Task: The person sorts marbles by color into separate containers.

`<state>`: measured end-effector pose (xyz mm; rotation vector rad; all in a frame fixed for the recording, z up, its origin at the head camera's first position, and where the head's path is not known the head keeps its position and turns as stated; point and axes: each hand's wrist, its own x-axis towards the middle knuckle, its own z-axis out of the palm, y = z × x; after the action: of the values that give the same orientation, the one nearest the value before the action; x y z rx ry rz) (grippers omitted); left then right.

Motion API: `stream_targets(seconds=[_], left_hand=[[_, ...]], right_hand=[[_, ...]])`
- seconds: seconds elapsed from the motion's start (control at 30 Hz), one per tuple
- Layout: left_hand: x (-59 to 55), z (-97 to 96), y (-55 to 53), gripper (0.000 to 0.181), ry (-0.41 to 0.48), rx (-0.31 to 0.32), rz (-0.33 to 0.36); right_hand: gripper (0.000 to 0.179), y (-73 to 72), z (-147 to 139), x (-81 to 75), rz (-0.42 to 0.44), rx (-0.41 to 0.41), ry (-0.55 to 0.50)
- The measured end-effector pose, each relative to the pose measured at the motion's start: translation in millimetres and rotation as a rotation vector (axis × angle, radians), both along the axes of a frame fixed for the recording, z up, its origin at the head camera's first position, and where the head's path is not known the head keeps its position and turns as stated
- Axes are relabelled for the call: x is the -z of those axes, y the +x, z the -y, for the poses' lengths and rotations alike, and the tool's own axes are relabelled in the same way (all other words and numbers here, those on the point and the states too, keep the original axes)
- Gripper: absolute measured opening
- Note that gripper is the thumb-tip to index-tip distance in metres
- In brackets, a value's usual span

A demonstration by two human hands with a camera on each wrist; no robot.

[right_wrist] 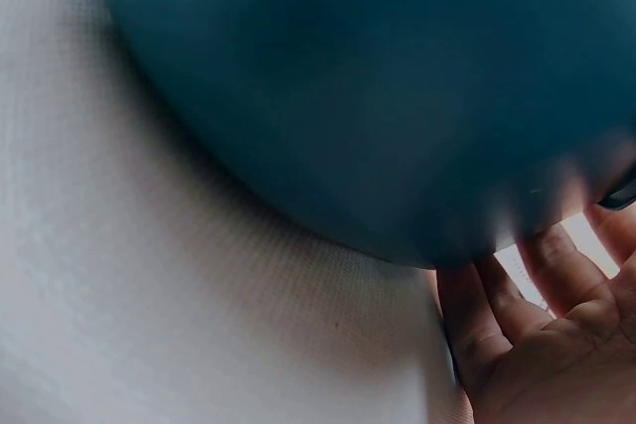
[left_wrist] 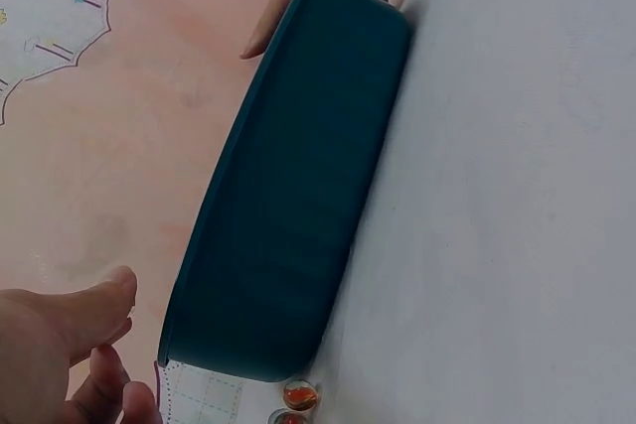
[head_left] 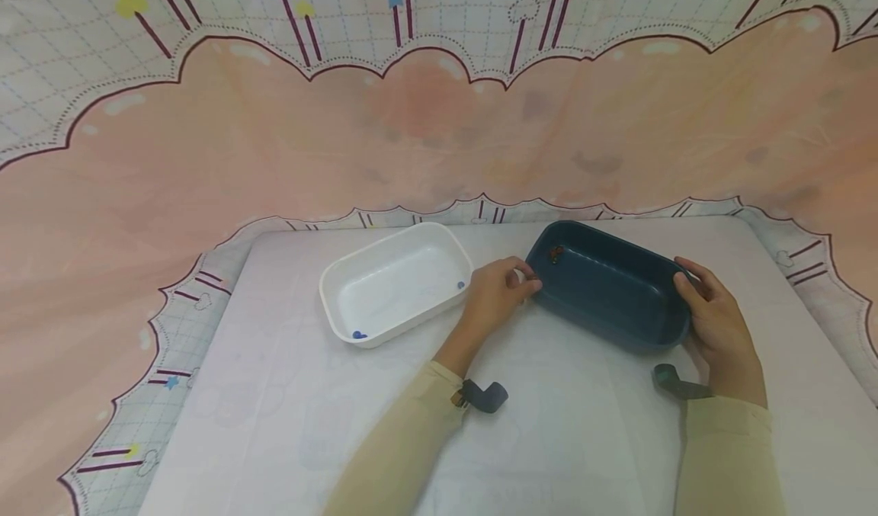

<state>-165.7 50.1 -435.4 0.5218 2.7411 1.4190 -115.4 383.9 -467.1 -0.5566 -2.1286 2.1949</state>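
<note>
A dark teal rectangular dish (head_left: pixel 610 283) sits on the right of the table, with a few orange-brown and green marbles (head_left: pixel 555 254) in its far left corner. My right hand (head_left: pixel 720 325) holds its right end, thumb over the rim and fingers outside; the right wrist view shows these fingers (right_wrist: pixel 561 270) against the outer wall. By the opposite end is my left hand (head_left: pixel 497 295), thumb and fingers bent towards each other close to the rim. I cannot tell whether something small is between them. In the left wrist view, orange-swirled marbles (left_wrist: pixel 300 394) show beside the dish's base.
Left of my left hand stands a white rectangular dish (head_left: pixel 398 283), with blue marbles (head_left: pixel 359 335) at its near left corner and another blue marble (head_left: pixel 461 285) at its right end. A white cloth (head_left: pixel 549 424) covers the table; a patterned curtain (head_left: pixel 439 135) hangs behind it.
</note>
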Motion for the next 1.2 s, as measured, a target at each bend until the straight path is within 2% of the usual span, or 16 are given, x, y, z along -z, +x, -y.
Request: stream_targets(seconds=[0.3,0.47,0.6,1.2], left_hand=[[-1.6,-7.9,-2.1,0.021,-0.017,-0.015,0.015],[-0.8,-11.6,-3.8,0.022,-0.013,-0.01,-0.006],[-1.4,-13.7,-4.5,0.021,-0.005,-0.012,-0.02],[-2.7,-18.7,-7.6,0.022,-0.008,-0.013,-0.004]], right_hand=[[0.065,-0.1,-1,-0.9,0.013,-0.006,-0.001],[0.065,-0.5,0,-0.2,0.018,0.001,0.006],[0.065,0.0,-1,0.2,0.008,0.003,0.002],[0.065,1.0,-2,1.0,-0.018,-0.007,-0.016]])
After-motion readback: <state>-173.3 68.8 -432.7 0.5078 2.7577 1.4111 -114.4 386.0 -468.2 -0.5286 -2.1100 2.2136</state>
